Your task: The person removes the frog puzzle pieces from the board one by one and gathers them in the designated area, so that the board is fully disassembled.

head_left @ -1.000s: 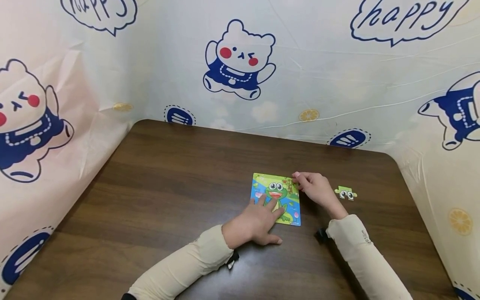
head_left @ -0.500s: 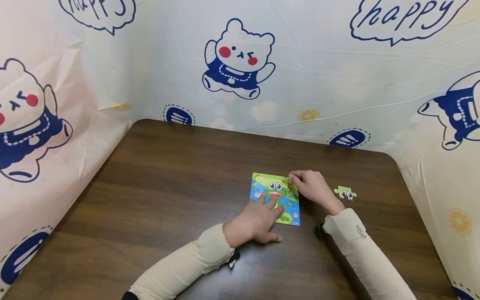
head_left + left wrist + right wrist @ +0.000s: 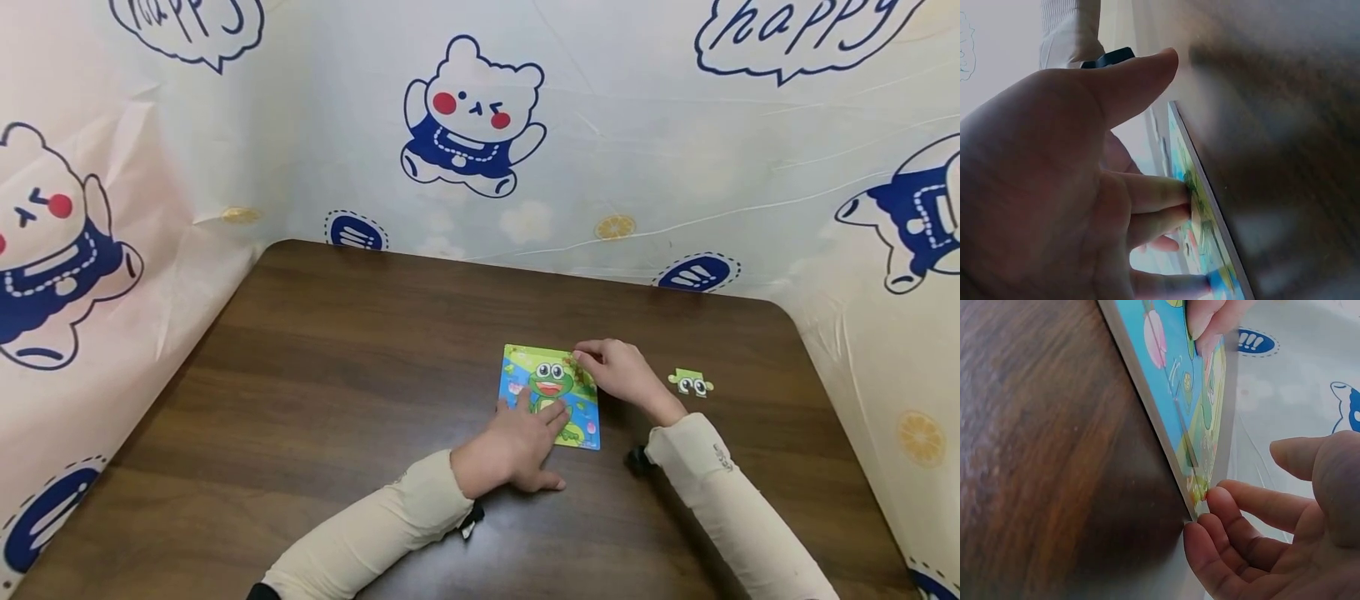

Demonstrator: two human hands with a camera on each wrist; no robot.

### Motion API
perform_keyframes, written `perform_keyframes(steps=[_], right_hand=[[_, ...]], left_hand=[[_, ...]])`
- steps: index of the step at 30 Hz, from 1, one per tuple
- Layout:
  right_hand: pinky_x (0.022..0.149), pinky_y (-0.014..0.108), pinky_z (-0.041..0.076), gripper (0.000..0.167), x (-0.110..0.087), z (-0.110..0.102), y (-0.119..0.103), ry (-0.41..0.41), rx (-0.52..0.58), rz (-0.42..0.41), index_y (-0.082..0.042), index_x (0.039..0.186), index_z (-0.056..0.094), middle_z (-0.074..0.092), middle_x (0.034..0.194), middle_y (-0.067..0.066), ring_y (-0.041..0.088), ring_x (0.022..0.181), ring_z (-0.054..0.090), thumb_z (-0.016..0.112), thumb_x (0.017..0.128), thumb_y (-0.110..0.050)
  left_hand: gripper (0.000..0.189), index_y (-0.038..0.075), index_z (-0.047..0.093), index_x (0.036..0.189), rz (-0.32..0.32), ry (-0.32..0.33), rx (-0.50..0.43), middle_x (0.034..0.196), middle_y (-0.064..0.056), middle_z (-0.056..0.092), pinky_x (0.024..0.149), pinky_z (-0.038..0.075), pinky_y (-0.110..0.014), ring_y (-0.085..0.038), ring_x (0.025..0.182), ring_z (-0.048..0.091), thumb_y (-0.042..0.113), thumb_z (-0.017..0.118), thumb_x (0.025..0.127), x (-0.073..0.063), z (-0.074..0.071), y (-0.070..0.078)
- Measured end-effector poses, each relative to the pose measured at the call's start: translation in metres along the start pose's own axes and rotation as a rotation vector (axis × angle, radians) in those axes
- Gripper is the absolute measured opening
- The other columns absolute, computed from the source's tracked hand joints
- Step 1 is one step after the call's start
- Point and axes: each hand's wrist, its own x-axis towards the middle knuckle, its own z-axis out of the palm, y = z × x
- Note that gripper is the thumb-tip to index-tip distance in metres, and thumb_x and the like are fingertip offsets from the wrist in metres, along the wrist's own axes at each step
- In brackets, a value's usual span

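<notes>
A square jigsaw puzzle with a smiling green frog lies on the brown table. My left hand rests on its lower part with spread fingers, the fingertips down on the picture in the left wrist view. Its thumb stays off the board. At the puzzle's upper right corner is my right hand. In the right wrist view its fingertips touch the corner and edge, beside a raised seam in the picture, while the thumb stands apart. A loose puzzle piece with two frog eyes lies right of that hand.
The dark wooden table has rounded far corners. A pale curtain printed with bears and lettering encloses its back and sides. Both forearms wear cream sleeves, with a small black device under the right wrist.
My right hand has shifted slightly left, its fingertips now further over the puzzle's upper right corner. The left hand stays almost in place; the loose piece lies still.
</notes>
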Motion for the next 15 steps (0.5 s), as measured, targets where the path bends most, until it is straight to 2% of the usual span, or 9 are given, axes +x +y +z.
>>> perform_keyframes(steps=[4, 8, 11, 15], right_hand=[[0.095, 0.054, 0.053, 0.043, -0.0034, -0.0019, -0.0005, -0.01, -0.012, 0.025, -0.002, 0.134, 0.066, 0.068, 0.132, 0.02, 0.033, 0.112, 0.065, 0.053, 0.106, -0.031], [0.09, 0.051, 0.054, 0.04, -0.0068, -0.003, 0.0035, -0.011, -0.037, 0.042, -0.002, 0.131, 0.068, 0.069, 0.129, 0.02, 0.03, 0.104, 0.065, 0.055, 0.105, -0.029], [0.089, 0.05, 0.054, 0.039, -0.0042, -0.002, 0.0042, -0.006, -0.032, 0.021, -0.002, 0.13, 0.068, 0.069, 0.128, 0.02, 0.029, 0.102, 0.065, 0.056, 0.104, -0.028], [0.092, 0.052, 0.053, 0.036, 0.001, -0.0003, 0.0003, 0.017, -0.011, 0.006, -0.004, 0.13, 0.069, 0.069, 0.13, 0.019, 0.03, 0.106, 0.065, 0.058, 0.104, -0.026]], left_hand=[[0.092, 0.028, 0.025, 0.163, 0.019, -0.01, 0.008, 0.17, 0.013, 0.02, 0.114, 0.038, -0.061, -0.039, 0.155, 0.022, 0.074, 0.056, 0.089, -0.0002, -0.0026, 0.0018], [0.09, 0.029, 0.028, 0.162, 0.041, 0.006, 0.0, 0.168, 0.015, 0.023, 0.112, 0.041, -0.061, -0.039, 0.155, 0.025, 0.074, 0.056, 0.089, 0.0014, -0.0046, 0.0056], [0.09, 0.03, 0.029, 0.161, 0.023, 0.008, 0.017, 0.168, 0.017, 0.023, 0.11, 0.043, -0.06, -0.039, 0.154, 0.026, 0.076, 0.056, 0.088, 0.0014, -0.0053, 0.0049], [0.091, 0.031, 0.028, 0.161, -0.004, 0.0, 0.038, 0.168, 0.017, 0.023, 0.109, 0.044, -0.061, -0.04, 0.154, 0.026, 0.077, 0.056, 0.087, -0.0003, -0.0052, -0.0004]])
